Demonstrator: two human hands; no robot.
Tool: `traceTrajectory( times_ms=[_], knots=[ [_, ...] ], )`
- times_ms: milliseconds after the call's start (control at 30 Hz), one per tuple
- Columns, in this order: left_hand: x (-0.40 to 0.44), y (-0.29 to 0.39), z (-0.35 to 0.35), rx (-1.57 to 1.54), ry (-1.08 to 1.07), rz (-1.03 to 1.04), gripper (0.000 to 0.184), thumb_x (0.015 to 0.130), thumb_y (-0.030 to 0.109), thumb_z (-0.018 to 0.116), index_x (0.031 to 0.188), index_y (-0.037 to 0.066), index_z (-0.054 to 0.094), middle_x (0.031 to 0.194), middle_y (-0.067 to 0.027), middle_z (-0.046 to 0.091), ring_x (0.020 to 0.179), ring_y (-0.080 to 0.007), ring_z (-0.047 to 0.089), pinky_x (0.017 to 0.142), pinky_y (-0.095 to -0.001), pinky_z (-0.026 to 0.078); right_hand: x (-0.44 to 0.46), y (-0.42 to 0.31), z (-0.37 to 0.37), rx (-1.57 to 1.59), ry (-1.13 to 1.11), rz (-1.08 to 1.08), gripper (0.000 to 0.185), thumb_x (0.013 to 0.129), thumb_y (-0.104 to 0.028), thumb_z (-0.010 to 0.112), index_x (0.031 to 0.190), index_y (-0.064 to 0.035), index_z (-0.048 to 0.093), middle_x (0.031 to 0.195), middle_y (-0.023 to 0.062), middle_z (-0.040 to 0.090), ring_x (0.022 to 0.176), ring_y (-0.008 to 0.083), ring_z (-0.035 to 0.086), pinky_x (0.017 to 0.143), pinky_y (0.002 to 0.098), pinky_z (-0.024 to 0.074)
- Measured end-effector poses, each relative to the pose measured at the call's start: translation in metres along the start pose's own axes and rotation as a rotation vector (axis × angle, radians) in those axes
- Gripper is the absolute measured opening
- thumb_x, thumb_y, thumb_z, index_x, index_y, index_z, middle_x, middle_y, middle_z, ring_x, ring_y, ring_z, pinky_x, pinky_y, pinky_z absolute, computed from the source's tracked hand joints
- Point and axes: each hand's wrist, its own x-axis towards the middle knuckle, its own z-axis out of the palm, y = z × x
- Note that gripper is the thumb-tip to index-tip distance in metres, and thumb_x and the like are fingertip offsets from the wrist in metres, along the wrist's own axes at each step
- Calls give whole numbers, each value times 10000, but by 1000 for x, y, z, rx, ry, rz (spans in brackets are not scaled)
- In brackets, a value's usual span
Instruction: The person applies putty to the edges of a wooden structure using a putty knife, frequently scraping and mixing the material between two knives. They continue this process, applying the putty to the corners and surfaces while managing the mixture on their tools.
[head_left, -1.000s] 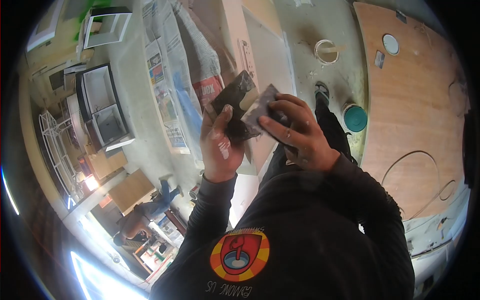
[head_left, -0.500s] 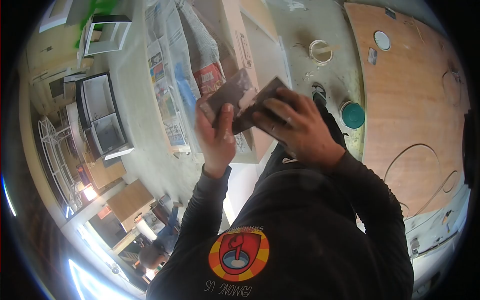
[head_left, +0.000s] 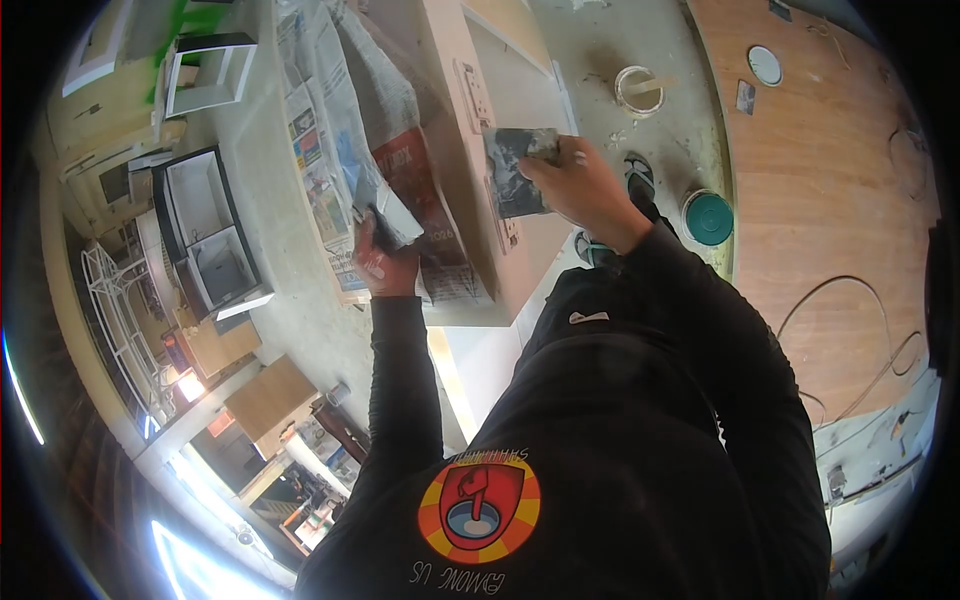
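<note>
My right hand [head_left: 592,190] grips a dark, flat, square putty spreader [head_left: 518,178], smeared with pale filler. That spreader lies against or just over the pale front edge [head_left: 482,130] of a cabinet, beside a slotted cut-out [head_left: 509,232]; whether it touches cannot be seen. Lower on the left, my left hand [head_left: 385,268] is closed on a second flat spreader [head_left: 400,222], tilted and shining with glare. Beneath that hand, newspaper [head_left: 415,170] and clear plastic cover the cabinet's side.
To the right on the floor stand an open tub with a stick [head_left: 640,92] and a green-lidded tub [head_left: 708,218]. A large wooden board [head_left: 820,200] lies further right, with a cable [head_left: 845,285] and a white lid [head_left: 765,66]. Black-and-white cabinet boxes [head_left: 205,230] are at the left.
The two spreaders, earlier held together with filler between them, have come apart. My right hand moved its spreader to the cabinet edge; my left hand moved left and down over the newspaper.
</note>
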Motion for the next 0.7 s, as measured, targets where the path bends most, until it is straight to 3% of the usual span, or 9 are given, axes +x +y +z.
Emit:
traceTrajectory(
  times_ms=[100,133,200,233,300,533,600,633,700],
  knots=[
    [2,35,4,-1313,110,-691,486,965,253,539,1378,0,492,1295,-130,607,1238,-266,559,1102,-416,413,14,5,9,37,32,36,257,854,-162,583,937,72,650,745,188,658,684,261,623,657,386,496],
    [6,47,4,-1313,116,-697,486,965,253,539,1378,0,492,1295,-130,607,1238,-266,559,1102,-416,413,17,4,10,33,27,41,257,854,-162,583,937,72,650,745,188,658,684,261,623,657,386,496],
    [8,63,2,-1509,280,-754,216,1009,169,537,1097,-12,618,967,-119,696,792,-201,662,705,-302,553,20,1,11,-50,15,-52,259,830,-143,560,934,74,657,758,205,659,699,288,646,679,392,508],
    [4,46,2,-1508,286,-757,216,1009,169,537,1097,-12,618,967,-119,696,792,-201,662,705,-302,553,21,-5,11,-52,10,-49,259,830,-143,560,934,74,657,758,205,659,699,288,646,679,392,508],
    [-8,-3,3,-1640,37,-563,360,951,194,576,1261,13,597,1214,-103,662,1134,-233,635,1029,-357,489,19,-17,12,-229,41,-74,259,822,-130,533,924,68,666,775,226,671,731,330,669,703,413,518],
    [-7,7,2,-1629,104,-646,317,921,139,600,1212,13,613,1156,-97,687,1067,-220,672,952,-318,543,32,-11,23,-136,-20,71,270,827,-142,520,874,87,657,812,287,672,790,438,665,738,450,528],
    [-7,3,3,-1694,21,-577,331,902,121,608,1215,12,606,1137,-102,694,1033,-219,688,914,-314,570,38,6,32,-160,34,-78,229,861,-159,570,835,68,576,621,120,563,553,195,527,543,381,424],
    [-7,4,3,-1697,21,-577,331,902,121,608,1215,12,606,1137,-102,694,1033,-219,688,914,-314,570,34,1,32,-162,35,-78,229,861,-159,570,835,68,576,621,120,563,553,195,527,543,381,424],
    [-5,11,2,-1701,50,-600,348,896,115,607,1227,9,595,1124,-109,698,1008,-221,700,896,-321,585,20,-21,30,-388,-1,-102,238,844,-105,528,874,97,650,749,241,658,715,370,665,677,438,504]
  ],
)
